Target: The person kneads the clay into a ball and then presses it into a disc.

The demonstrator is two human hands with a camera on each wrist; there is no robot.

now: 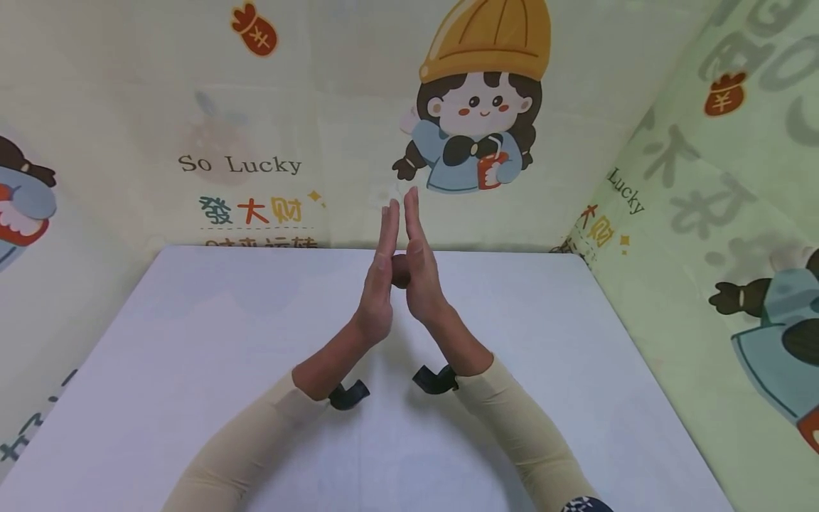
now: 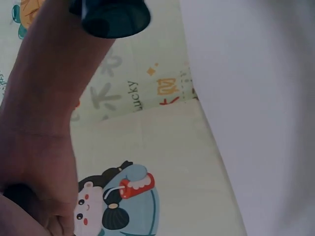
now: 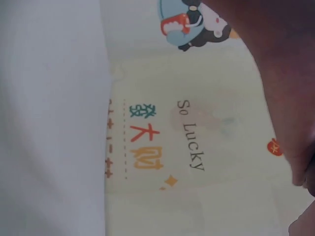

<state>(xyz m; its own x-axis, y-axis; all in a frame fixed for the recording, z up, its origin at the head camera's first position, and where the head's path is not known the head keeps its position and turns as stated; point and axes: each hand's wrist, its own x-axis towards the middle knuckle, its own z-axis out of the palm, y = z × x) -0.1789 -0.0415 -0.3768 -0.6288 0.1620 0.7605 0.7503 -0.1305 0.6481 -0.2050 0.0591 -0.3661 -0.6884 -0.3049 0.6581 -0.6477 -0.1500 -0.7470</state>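
A small round brown ball (image 1: 400, 272) sits between the two palms, raised above the white table. On its left side the left hand (image 1: 377, 288) stands upright, with straight fingers pointing up and its palm against the ball. The right hand (image 1: 423, 277) mirrors it on the other side, palm facing inward and fingers extended. A narrow gap separates the fingers of both hands. In the left wrist view the dark ball (image 2: 22, 196) shows at the lower left, partly covered by the hands. Only its edge appears at the right border of the right wrist view.
Below the hands spreads a white table (image 1: 256, 370). Behind it hangs a pale backdrop (image 1: 358, 121) with cartoon prints and lettering, continuing along both sides. Dark curved mounts (image 1: 349, 395) sit at both wrists, below light sleeves.
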